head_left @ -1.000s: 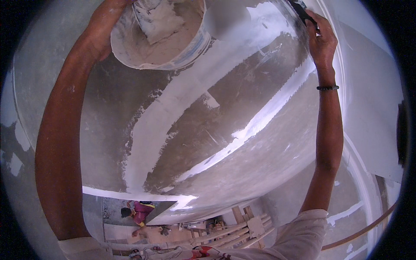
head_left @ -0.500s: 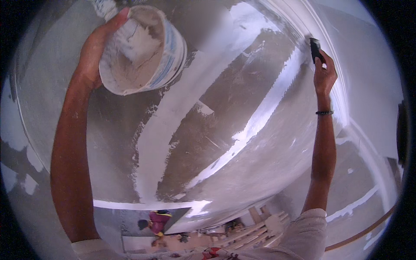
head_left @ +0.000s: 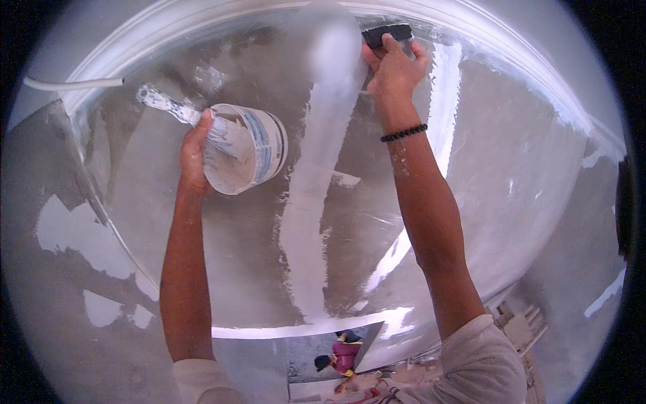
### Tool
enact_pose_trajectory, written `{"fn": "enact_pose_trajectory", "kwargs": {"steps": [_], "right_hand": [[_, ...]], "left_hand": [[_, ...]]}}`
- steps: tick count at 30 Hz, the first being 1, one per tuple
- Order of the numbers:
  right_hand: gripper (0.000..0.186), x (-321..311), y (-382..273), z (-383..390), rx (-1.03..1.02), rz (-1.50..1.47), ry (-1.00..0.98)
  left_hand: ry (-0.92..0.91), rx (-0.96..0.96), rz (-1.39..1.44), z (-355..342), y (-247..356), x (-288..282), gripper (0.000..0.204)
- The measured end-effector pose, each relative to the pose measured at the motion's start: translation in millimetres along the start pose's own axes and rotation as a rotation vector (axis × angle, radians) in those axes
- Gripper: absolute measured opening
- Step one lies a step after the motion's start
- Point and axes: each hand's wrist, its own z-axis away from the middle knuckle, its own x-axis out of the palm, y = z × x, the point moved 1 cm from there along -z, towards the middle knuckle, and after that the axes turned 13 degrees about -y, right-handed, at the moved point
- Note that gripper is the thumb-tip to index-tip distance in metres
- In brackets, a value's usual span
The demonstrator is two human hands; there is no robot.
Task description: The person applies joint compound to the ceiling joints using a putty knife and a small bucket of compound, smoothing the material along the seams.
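A plaster-caked tub [head_left: 243, 149] was gripped by its rim in the left hand [head_left: 195, 151] and tilted sideways, a black-handled trowel [head_left: 386, 34] was clenched flat to the ceiling [head_left: 511, 168] in the right hand [head_left: 393, 67], and spillage from the tilted tub was judged the likeliest fault.

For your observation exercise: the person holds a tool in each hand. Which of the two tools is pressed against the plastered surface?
The dark-handled trowel in the right hand, top centre, lies against the surface. The putty-caked knife in the left hand sticks out beside the bucket, off the surface.
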Motion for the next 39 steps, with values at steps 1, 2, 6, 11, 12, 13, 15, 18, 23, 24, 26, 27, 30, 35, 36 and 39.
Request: {"fn": "enact_pose_trajectory", "kwargs": {"steps": [1, 2, 6, 11, 12, 13, 15, 18, 23, 24, 26, 27, 30, 35, 36, 39], "right_hand": [[0.059, 5, 0, -4, -0.014, -0.002, 0.031], [0.059, 10, 1, -7, -0.026, -0.005, 0.062], [0.058, 34, 7, -18, -0.004, 0.016, 0.103], [0.058, 57, 12, -23, -0.034, -0.052, 0.163], [0.056, 65, 12, -20, 0.003, -0.063, 0.217], [0.056, 66, 17, -19, -0.005, -0.04, 0.204], [0.055, 69, 24, -19, -0.026, 0.005, 0.171], [0.054, 89, 31, 25, 0.172, 0.011, 0.057], [0.053, 45, 5, 33, 0.054, 0.026, 0.069], [0.054, 34, -1, 24, 0.05, 0.054, 0.09], [0.055, 24, -8, 11, 0.035, 0.105, 0.117], [0.055, 22, -9, 6, 0.025, 0.126, 0.125], [0.055, 21, -8, -13, -0.018, 0.146, 0.129], [0.047, 46, -14, 1, 0.067, 0.314, 0.142], [0.039, 52, -16, -4, 0.1, 0.284, 0.158], [0.039, 50, 0, -28, -0.105, 0.454, 0.271]], "left_hand": [[-0.027, -0.002, -0.003, -1, 1, 2, 0.051], [-0.052, -0.004, -0.007, 0, 2, 5, 0.051], [-0.028, -0.037, 0.03, -5, -3, -5, 0.052], [-0.089, -0.046, 0.05, -2, 3, 3, 0.05], [-0.094, -0.05, 0.072, -2, 3, 1, 0.049], [-0.106, -0.057, 0.096, -4, 1, 2, 0.049], [-0.162, -0.044, 0.096, -11, -4, -8, 0.049], [-0.142, -0.068, 0.117, -9, -4, -13, 0.049], [-0.146, -0.082, 0.115, -6, -1, -12, 0.054], [-0.143, -0.086, 0.116, -6, -1, -11, 0.055], [-0.123, -0.086, 0.107, -6, -1, -7, 0.057], [-0.104, -0.083, 0.097, -6, -1, -6, 0.059], [-0.12, -0.067, 0.09, -9, -2, -3, 0.06], [-0.103, -0.096, 0.112, -5, -3, -11, 0.059], [-0.095, -0.095, 0.104, -4, -3, -12, 0.059], [-0.13, -0.091, 0.101, -9, -3, -3, 0.058]]}}
